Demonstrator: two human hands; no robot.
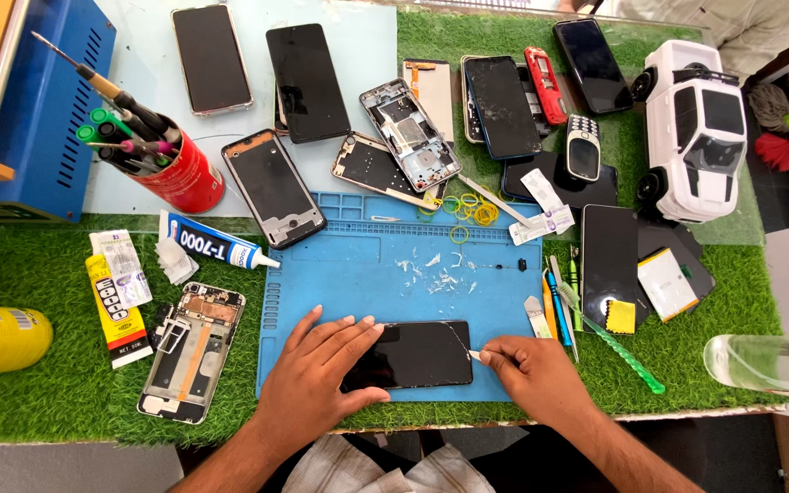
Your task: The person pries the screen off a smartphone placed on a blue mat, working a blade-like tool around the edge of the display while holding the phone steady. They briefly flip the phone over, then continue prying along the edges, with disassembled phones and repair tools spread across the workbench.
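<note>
Phone (413, 354) lies flat, screen up, at lower centre of frame on the near edge of the blue work mat (340, 265). Long axis runs left-right across the picture. Glass looks cracked near its right end.

Left hand (321, 370) is spread over the phone's left half, palm down, fingers flat on the glass, thumb along the near edge. Pinning it, not gripping. Right hand (527, 370) is pinched shut on a small white pick (475, 355), tip touching the phone's right short edge at the cracked corner. So the phone sits between the two hands: left on top of it, right just beside its right end. The contact that matters is pick against right edge, in line with the long axis.

Outward:
- white flakes (436, 274) on the mat above the phone, middle of frame
- yellow rubber bands (468, 210) at the mat's upper right edge
- pry tools and a green brush (614, 342) on the turf right of the mat, near the right hand
- opened phone chassis (192, 351) on the turf left of the left hand
- glue tube (216, 245) and a red can of tools (175, 169) upper left
- several phones and bare frames along the top of frame, white toy car (696, 128) upper right
- clear bottle (769, 365) lying at right edge
</note>
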